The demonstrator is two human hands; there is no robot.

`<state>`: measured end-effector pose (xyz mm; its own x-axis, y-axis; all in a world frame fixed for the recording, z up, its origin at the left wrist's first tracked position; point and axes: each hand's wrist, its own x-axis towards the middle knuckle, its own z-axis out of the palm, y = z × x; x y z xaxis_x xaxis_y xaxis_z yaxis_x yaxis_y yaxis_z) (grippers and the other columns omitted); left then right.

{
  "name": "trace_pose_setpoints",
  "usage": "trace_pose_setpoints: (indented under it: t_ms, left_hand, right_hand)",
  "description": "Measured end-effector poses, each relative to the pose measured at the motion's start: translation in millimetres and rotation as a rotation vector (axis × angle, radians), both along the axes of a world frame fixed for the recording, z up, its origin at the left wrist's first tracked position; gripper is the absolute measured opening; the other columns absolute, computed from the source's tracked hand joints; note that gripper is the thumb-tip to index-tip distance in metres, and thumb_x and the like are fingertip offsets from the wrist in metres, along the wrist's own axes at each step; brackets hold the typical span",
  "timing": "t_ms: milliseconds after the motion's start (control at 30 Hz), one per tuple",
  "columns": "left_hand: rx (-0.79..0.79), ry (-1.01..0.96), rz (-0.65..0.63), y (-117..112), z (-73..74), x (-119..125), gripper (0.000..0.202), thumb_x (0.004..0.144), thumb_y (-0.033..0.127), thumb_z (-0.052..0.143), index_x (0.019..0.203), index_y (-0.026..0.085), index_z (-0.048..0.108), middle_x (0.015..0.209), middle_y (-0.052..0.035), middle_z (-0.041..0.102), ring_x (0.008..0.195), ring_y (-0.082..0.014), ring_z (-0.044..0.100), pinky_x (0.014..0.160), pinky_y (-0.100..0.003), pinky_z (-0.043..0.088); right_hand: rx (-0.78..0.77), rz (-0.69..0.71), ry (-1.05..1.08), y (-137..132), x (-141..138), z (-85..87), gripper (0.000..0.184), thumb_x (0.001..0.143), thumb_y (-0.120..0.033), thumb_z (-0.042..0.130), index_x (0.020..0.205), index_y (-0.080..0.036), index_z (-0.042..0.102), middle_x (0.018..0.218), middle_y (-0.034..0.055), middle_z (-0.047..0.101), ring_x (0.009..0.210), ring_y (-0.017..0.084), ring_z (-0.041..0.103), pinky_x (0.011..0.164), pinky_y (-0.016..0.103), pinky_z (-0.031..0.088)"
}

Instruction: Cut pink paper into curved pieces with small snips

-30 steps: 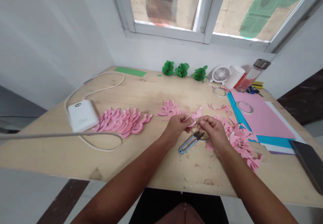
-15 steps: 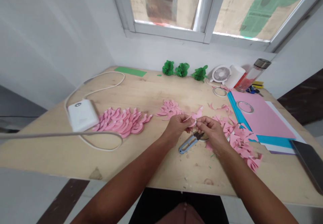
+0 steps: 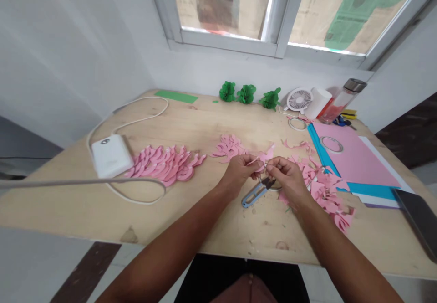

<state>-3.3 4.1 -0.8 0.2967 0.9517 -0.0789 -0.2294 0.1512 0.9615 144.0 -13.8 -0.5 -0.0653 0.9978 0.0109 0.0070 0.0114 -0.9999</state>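
Just beyond the blue-handled thread snips (image 3: 246, 202), our left hand (image 3: 240, 172) grips a pink paper cutout (image 3: 260, 168); our right hand's (image 3: 288, 175) fingers are closed together at its right edge.

A small pink paper cutout (image 3: 260, 169) is pinched in the left hand (image 3: 241, 170), its pale tip at the right hand (image 3: 288, 175). Its outline is partly hidden.

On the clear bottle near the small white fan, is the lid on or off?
On: the metallic lid sits on the top end of the clear bottle.
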Motion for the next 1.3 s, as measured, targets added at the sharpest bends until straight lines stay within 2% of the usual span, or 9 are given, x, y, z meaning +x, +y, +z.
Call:
trace_pose_setpoints:
  t_ms: [500, 733, 1300]
  left_hand:
    - [0.026, 0.028, -0.003, -1.5, 3.0, -1.4, 0.019, 0.068, 0.03, 0.063, 0.06, 0.013, 0.06, 0.053, -0.0003, 0.056, 0.05, -0.0085, 0.049, 0.051, -0.022, 0.039]
    - [0.05, 0.056, 0.017, -1.5, 2.4, 0.3, 0.018, 0.068, 0.03, 0.062, 0.061, 0.013, 0.061, 0.052, -0.0002, 0.056, 0.05, -0.0088, 0.049, 0.05, -0.022, 0.039]
    - [0.018, 0.082, 0.031, -2.1, 5.1, 1.3, 0.019, 0.061, 0.031, 0.066, 0.059, 0.013, 0.064, 0.051, -0.0011, 0.057, 0.05, -0.0097, 0.049, 0.049, -0.022, 0.039]
  right_hand:
    - [0.051, -0.021, -0.118, -0.7, 0.7, -4.2, 0.028, 0.07, -0.044, 0.065, 0.073, -0.017, 0.057, 0.058, -0.002, 0.053, 0.05, 0.01, 0.05, 0.047, 0.022, 0.043]
    - [0.127, -0.062, -0.235, 0.1, 2.0, -8.7, 0.024, 0.072, -0.041, 0.062, 0.073, -0.017, 0.059, 0.059, -0.0016, 0.055, 0.05, 0.01, 0.051, 0.047, 0.021, 0.043]
    - [0.178, -0.094, -0.399, -2.1, 1.9, -6.5, 0.018, 0.075, -0.035, 0.058, 0.071, -0.018, 0.056, 0.056, -0.0021, 0.05, 0.051, 0.011, 0.049, 0.047, 0.022, 0.042]
